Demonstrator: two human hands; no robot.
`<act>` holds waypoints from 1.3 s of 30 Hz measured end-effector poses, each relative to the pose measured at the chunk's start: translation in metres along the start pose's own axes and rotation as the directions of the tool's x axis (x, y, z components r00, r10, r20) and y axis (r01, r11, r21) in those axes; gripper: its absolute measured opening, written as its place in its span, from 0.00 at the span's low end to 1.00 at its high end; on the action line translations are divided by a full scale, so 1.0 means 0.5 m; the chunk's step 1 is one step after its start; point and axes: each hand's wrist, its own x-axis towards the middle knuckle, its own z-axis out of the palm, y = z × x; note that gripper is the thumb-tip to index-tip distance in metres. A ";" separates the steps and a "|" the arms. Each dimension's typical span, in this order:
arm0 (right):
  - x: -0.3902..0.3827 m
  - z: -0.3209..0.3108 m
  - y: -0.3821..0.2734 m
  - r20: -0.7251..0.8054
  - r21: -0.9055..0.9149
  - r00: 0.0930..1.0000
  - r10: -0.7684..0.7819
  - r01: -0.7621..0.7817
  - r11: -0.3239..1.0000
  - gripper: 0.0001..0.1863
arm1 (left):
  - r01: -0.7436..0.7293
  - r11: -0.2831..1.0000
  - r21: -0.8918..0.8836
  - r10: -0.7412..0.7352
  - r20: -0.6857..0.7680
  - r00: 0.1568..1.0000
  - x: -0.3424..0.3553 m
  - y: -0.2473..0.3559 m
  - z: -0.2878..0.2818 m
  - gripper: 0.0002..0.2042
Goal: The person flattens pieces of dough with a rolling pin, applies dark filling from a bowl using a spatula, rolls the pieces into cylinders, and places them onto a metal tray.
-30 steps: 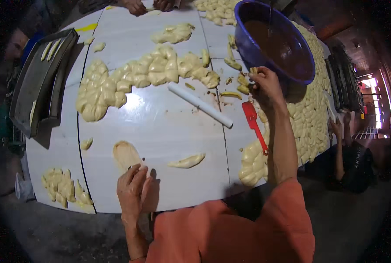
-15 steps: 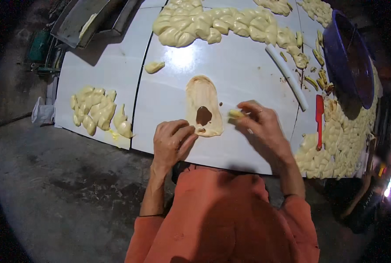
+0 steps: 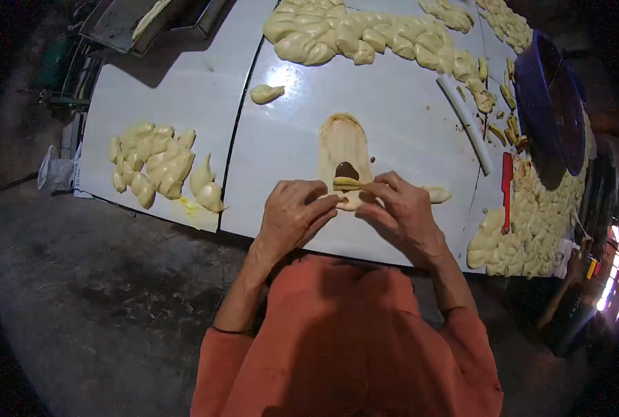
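Note:
A flattened oblong dough piece (image 3: 342,139) lies before me with a dark brown dollop (image 3: 345,167) near its lower end. My right hand (image 3: 405,217) pinches long yellowish slices, perhaps banana (image 3: 345,183), across the dough just below the dollop. My left hand (image 3: 289,215) is curled at the dough's lower left edge, fingertips gripping it. Partly behind my right hand lies a pale dough strip (image 3: 436,194). A small lump of dough (image 3: 266,94) sits up and left, and a white rolling pin (image 3: 462,125) lies to the right.
Dough masses lie at far side (image 3: 351,35), left (image 3: 150,167) and right (image 3: 511,243). A purple basin (image 3: 549,97), red spatula (image 3: 507,192) and scattered slices (image 3: 512,135) are on the right. Metal trays (image 3: 122,35) sit top left. The white table's front edge (image 3: 254,240) runs near my waist.
My right hand has come from beside the basin to the dough, bringing slices. A brown dollop has appeared on the dough. My left hand stays at its edge. The view has shifted.

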 end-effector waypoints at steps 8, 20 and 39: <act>-0.020 0.043 0.036 -0.040 0.133 0.998 0.041 -0.035 0.990 0.06 | 0.044 0.990 -0.132 -0.040 0.031 0.999 0.017 -0.003 0.007 0.08; 0.047 0.031 0.054 -0.139 0.105 0.988 0.073 -0.059 0.993 0.10 | 0.312 0.948 -0.064 -0.311 0.019 0.950 0.078 -0.003 -0.008 0.11; 0.085 0.043 0.054 -0.066 -0.035 0.998 0.017 -0.019 0.999 0.09 | 0.198 0.979 -0.057 -0.196 0.030 0.980 0.095 -0.009 0.004 0.10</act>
